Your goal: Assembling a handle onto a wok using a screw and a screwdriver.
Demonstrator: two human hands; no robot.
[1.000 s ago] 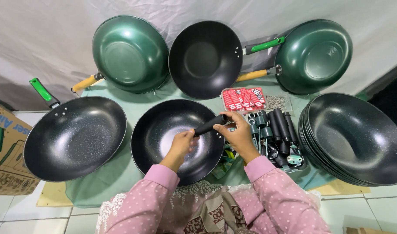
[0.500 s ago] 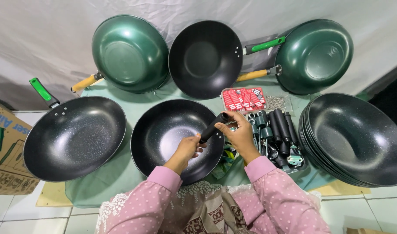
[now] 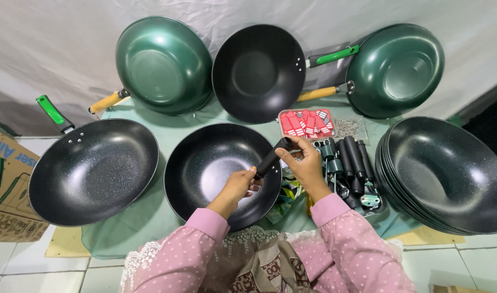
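Grey sheeting backs a low surface covered with a pale green cloth [image 3: 150,228], set on white floor tiles. Left hand [image 3: 238,186], wrist bent, fingers curled shut around the lower end of a black handle [image 3: 272,158]. Right hand [image 3: 306,164] pinches the handle's upper end between thumb and fingertips. Handle tilts from 7 toward 1 o'clock over the right rim of the handleless speckled black wok [image 3: 218,171], dead centre. Both sleeves pink, white-dotted.

Packages: red-and-white packet [image 3: 305,123] at 1 o'clock of the hands; small clear bag of metal bits [image 3: 346,128] beside it; brown printed carton [image 3: 4,184] at 9 o'clock, frame edge.

Materials: loose black handles [image 3: 352,163] at 3 o'clock; nested stack of speckled black woks [image 3: 449,173] further right; speckled wok with green handle [image 3: 93,171] at 9; glossy green woks [image 3: 162,65] and [image 3: 395,69], matte black wok [image 3: 258,72] propped at 12.
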